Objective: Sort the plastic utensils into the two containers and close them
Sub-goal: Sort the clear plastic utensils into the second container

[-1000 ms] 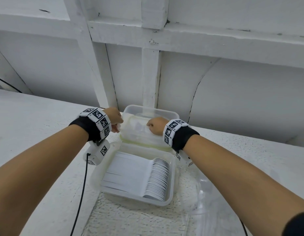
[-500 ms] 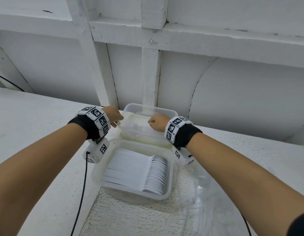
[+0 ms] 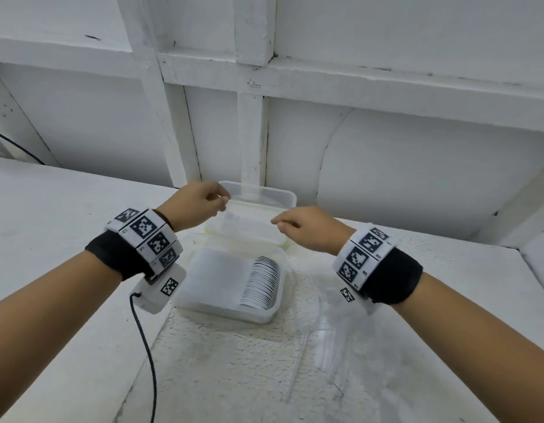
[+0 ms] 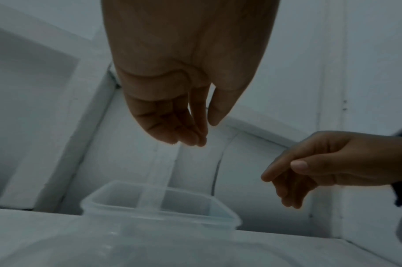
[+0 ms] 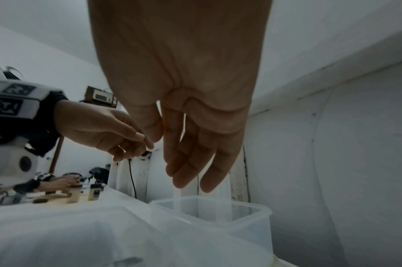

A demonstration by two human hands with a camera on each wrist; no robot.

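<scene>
An open translucent container [image 3: 200, 303] lies nearest me, with a neat stack of white plastic spoons [image 3: 261, 282] inside. Behind it sits a second container [image 3: 249, 230] with a lid on top; its contents are blurred. My left hand [image 3: 203, 203] hovers over its left far corner and my right hand [image 3: 298, 227] over its right side. Both hold nothing. In the left wrist view my left hand's fingers [image 4: 184, 126] hang relaxed. In the right wrist view my right hand's fingers [image 5: 190, 153] hang nearly straight.
An empty clear tub [image 3: 283, 196] stands at the back against the white wall. Clear plastic wrapping [image 3: 328, 315] lies on the table to the right. A black cable [image 3: 142, 346] runs along the left. Another person's hand [image 5: 58, 182] works at a far table.
Both hands have lifted off the far container's lid and moved apart, their fingers loosening. The view has tilted slightly.
</scene>
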